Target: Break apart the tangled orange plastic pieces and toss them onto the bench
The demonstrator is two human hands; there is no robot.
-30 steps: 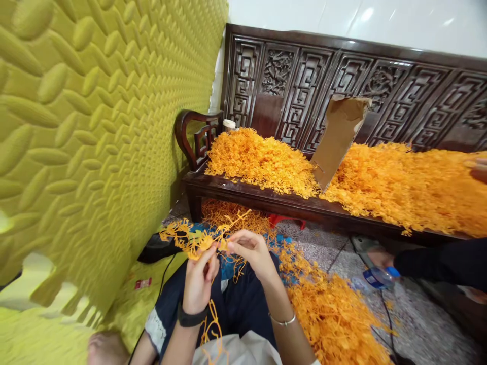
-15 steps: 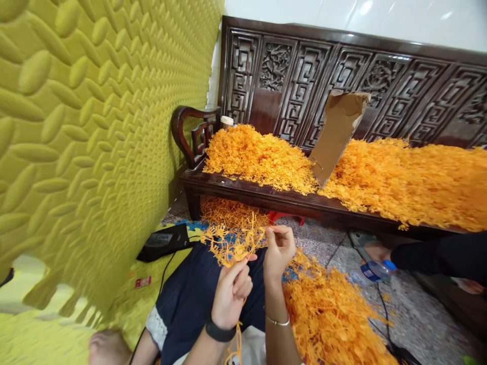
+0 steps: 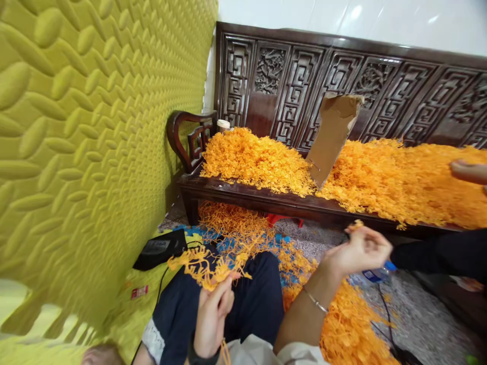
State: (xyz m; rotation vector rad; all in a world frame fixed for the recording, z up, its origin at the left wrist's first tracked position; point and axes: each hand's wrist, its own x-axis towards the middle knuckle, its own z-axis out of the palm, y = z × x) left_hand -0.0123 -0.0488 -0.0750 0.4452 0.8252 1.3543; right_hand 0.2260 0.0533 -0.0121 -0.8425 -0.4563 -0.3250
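Note:
My left hand is closed on a tangled bunch of orange plastic strands, which fans out above my fingers over my lap. A few thin strands also trail below that wrist. Off to the right, in front of the bench, my right hand is raised with its fingers pinched. A small orange plastic piece shows at its fingertips. Beneath my right forearm lies a big heap of loose orange pieces on the floor.
A dark carved wooden bench carries orange heaps split by a cardboard sheet. Another person's hand reaches over the right heap. A black device with a cable lies left of my knee. A plastic bottle lies at right.
My right hand has moved away from the bunch, rightward towards the bench, with a small orange piece. My left hand has shifted slightly left and down. Another person's hand has appeared at right.

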